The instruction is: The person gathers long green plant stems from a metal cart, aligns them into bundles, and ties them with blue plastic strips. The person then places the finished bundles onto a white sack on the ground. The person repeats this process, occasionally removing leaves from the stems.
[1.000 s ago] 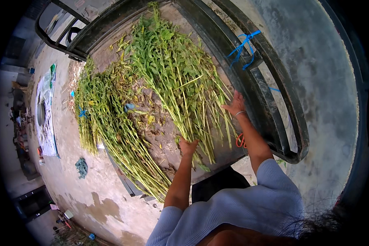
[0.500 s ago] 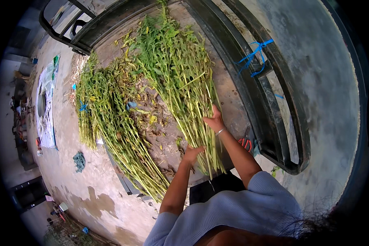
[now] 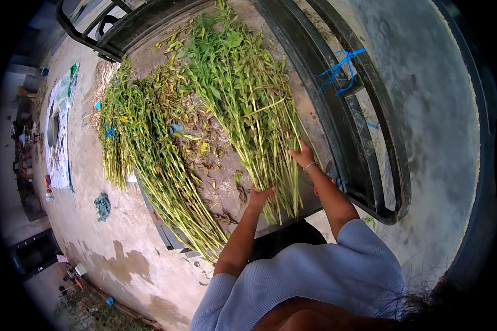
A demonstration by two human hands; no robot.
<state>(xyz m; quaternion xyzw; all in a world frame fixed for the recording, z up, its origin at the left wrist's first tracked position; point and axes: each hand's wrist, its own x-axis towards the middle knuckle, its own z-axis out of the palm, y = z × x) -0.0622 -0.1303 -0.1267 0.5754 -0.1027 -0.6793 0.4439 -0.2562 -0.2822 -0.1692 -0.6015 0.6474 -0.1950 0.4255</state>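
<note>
A large bundle of leafy green stalks (image 3: 254, 105) lies on the flat bed of a metal cart (image 3: 218, 174), cut ends toward me. On the left edge of the bundle, near the cut ends, my left hand (image 3: 261, 197) grips the stalks, its thumb on top and the other fingers hidden. Farther up, at the right edge, my right hand (image 3: 302, 155) is closed round the outer stalks; a thin bracelet sits on that wrist. The stalk ends fan out between both hands.
Another pile of stalks (image 3: 165, 171) lies to the left, beside a bunch with a blue tie (image 3: 110, 131). Loose dry leaves (image 3: 201, 146) are strewn between the piles. A black metal rail (image 3: 364, 138) with blue string (image 3: 342, 69) runs along the right. A dark cloth (image 3: 102, 207) lies on the floor.
My right hand has moved to the right, and my left hand slightly up the bundle. The cut ends are spread wider between my hands. The view has shifted a little.
</note>
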